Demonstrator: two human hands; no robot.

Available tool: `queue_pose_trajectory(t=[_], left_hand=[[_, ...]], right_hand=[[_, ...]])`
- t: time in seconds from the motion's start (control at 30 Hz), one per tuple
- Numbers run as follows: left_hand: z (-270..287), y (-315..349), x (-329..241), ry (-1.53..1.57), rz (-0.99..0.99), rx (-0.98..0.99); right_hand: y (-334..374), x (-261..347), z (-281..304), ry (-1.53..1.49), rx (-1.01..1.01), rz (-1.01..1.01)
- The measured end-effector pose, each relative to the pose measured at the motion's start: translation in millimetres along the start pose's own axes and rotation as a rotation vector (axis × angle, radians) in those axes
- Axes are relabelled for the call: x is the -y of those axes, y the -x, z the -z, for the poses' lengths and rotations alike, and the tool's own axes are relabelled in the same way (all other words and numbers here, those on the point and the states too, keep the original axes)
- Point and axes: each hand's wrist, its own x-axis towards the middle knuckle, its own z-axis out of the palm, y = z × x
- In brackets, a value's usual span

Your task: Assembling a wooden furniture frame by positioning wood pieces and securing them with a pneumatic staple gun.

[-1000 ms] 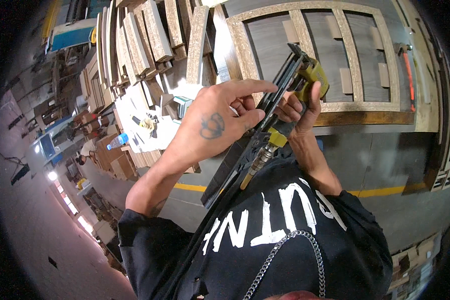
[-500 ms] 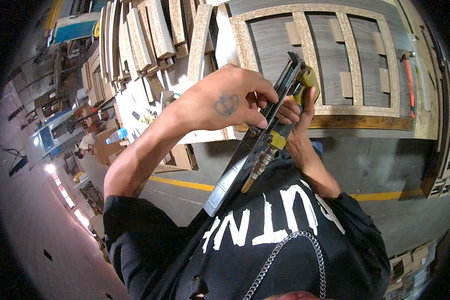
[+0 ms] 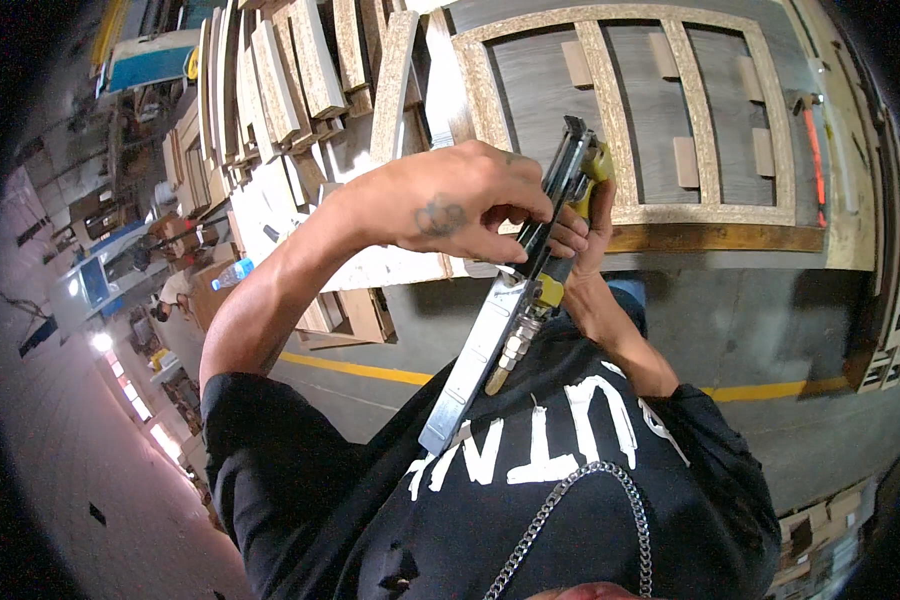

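The right hand (image 3: 587, 228) is clamped around the grip of a yellow and black nail gun (image 3: 505, 290), held slanting in front of the black shirt (image 3: 570, 510), its silver rail reaching down to the near left. The left hand (image 3: 450, 205) has its thumb and bent fingers against the gun's track; whether they pinch anything, I cannot tell. On the far right surface (image 3: 850, 250) lies a wooden frame (image 3: 705, 110) with crossbars, left of an orange-handled hammer (image 3: 816, 160). Wood strips (image 3: 270, 80) are piled far left.
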Motion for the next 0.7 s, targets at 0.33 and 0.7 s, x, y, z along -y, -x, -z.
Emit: queue_pose_trajectory(t=[0.33,0.7], left_hand=[[-8.6,1.4,-9.5,-0.115,0.095,0.113],[-4.9,10.3,-33.7,0.032,0.215,-0.060]], right_hand=[[4.5,-12.0,4.5,0.031,-0.082,0.040],[3.4,-12.3,-0.4,0.012,0.004,0.071]])
